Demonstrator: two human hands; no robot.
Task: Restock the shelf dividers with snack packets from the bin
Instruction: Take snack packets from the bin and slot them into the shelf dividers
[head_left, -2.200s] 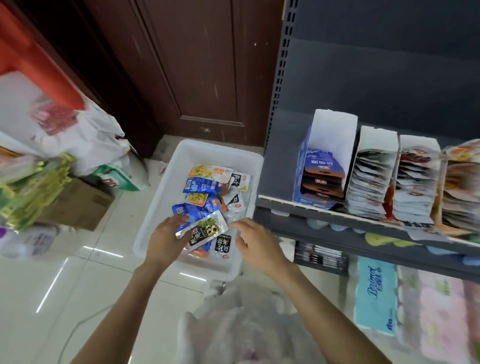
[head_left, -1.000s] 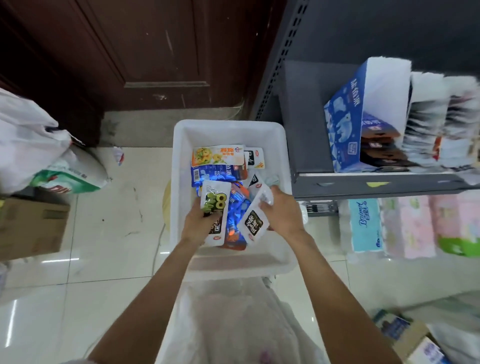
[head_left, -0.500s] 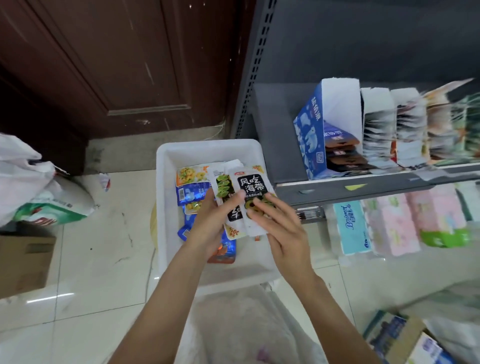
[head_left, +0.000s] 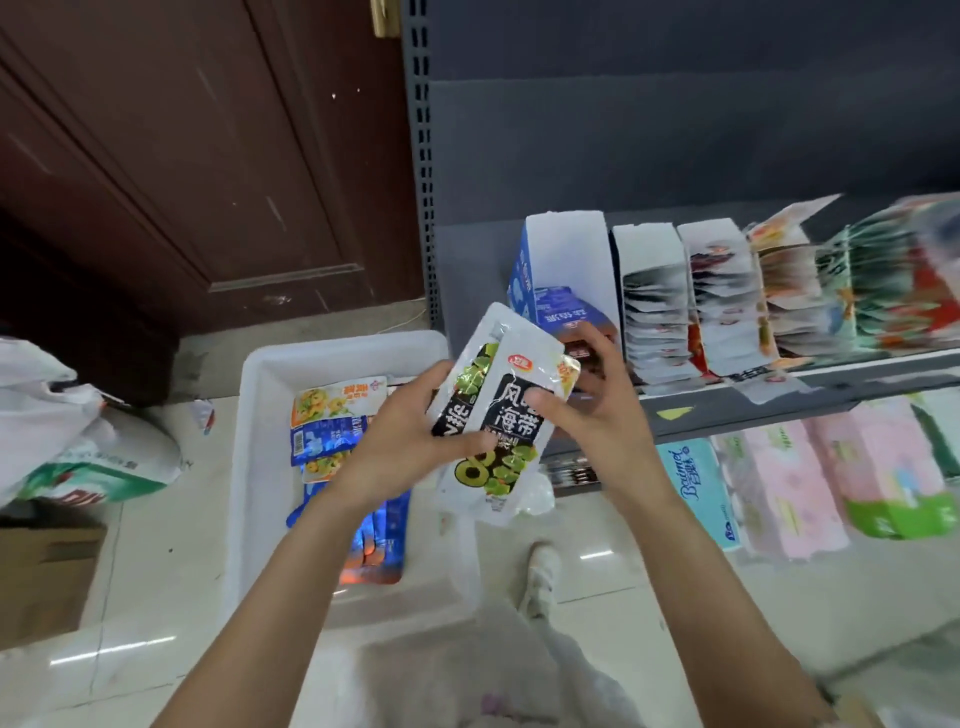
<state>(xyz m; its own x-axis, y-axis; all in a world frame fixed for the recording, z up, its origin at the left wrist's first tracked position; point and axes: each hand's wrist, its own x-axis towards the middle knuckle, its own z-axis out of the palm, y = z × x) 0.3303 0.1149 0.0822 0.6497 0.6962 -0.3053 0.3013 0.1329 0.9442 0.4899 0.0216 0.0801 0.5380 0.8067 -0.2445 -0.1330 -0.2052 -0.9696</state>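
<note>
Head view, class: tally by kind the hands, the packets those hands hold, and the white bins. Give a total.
Hands: 2, left hand and right hand
Held packets: 2, front packet and back packet
White bin: 1
Total: 5

A small shop. Just beyond the two hands holding packets, a grey metal shelf (head_left: 779, 384) carries cardboard dividers (head_left: 566, 249) packed with snack packets, tissue packs (head_left: 779, 488) stacked beneath it, and a white stock bin (head_left: 249, 467) sits below on the tiled floor.

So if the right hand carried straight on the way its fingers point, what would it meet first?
Probably the blue divider box on the shelf; the right hand with its seaweed packets points there, though depth is unclear.
</note>
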